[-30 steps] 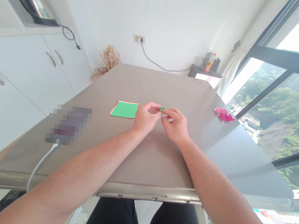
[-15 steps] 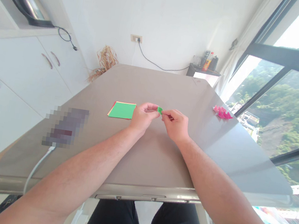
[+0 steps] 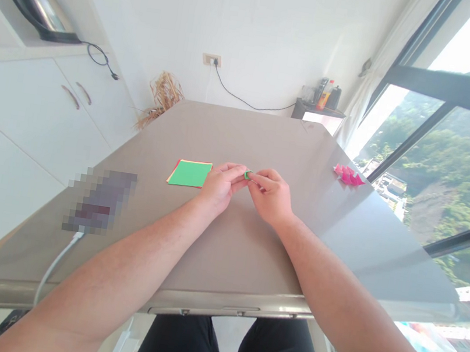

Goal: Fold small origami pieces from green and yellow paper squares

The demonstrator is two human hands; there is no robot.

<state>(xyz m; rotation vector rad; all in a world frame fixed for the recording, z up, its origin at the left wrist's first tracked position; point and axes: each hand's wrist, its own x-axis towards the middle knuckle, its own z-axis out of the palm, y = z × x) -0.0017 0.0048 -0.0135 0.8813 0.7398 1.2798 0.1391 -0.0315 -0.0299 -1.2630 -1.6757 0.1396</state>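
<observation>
Drawing closer together than a moment ago, the left hand and right hand pinch a small green paper piece, keeping it under two-handed control.

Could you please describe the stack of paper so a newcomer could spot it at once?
On the grey-brown table, look just left of the person's left hand. The stack of paper lies flat there, green on top with red edges showing, far wider than the small green piece held nearby.
</observation>
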